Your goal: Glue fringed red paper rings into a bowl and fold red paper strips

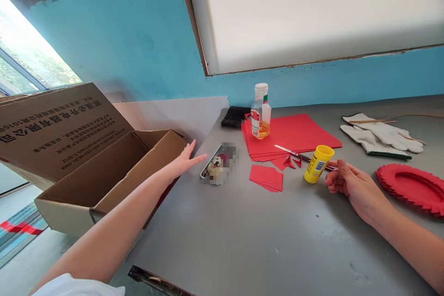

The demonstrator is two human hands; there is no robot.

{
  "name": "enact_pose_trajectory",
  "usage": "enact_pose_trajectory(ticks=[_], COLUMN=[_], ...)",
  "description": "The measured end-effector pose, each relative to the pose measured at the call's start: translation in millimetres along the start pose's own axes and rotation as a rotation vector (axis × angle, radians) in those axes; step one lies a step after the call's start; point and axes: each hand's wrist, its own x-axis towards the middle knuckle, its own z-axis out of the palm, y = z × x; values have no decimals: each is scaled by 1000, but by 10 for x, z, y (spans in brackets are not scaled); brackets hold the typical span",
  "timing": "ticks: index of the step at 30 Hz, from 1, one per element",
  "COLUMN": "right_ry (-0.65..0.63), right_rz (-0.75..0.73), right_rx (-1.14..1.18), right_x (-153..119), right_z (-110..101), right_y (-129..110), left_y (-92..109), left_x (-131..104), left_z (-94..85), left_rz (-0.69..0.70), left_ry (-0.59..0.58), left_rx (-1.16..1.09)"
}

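Observation:
My right hand (pixel 352 187) is at the right with its fingers curled, the fingertips against the side of a yellow glue stick (pixel 316 166). The glue stick leans to the right, a barcode label facing me; its upper end looks hollow. Behind it, a thin dark-handled tool (pixel 293 153) with a pale tip lies partly over red paper, its far end close to my fingers. My left hand (pixel 185 163) is stretched out with fingers apart, beside the cardboard box and left of a phone-like item (pixel 215 166) with a dog picture, partly pixelated. It holds nothing.
An open cardboard box (pixel 114 175) stands at left. Red paper sheets (pixel 298 132) carry a clear bottle (pixel 261 113); small red cards (pixel 266 177) and folded red pieces (pixel 289 162) lie nearer. Right are white gloves (pixel 378 136) and a jagged-edged red ring (pixel 391 182). A black cloth (pixel 234 116) lies behind.

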Motion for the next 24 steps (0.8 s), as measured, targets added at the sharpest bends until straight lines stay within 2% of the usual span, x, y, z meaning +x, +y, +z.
enact_pose_trajectory(ticks=[2,6,12,18,24], right_ry=[0,3,0,-21,-14], right_rz=[-3,-3,12,16,5], right_rx=[-7,-24,-39,-40,-51], right_x=[-3,-8,6,-10,-15], right_z=[3,13,15,14,17], right_y=[-3,-3,10,0,4], left_y=[16,11,-41,19,-24], left_x=[-4,-16,-10,-18,16], left_z=[-17,41,116,131,152], left_rz=[54,114,26,25,37], left_ry=[11,-86,-221,-223,-217], left_rx=[55,242,238,274,272])
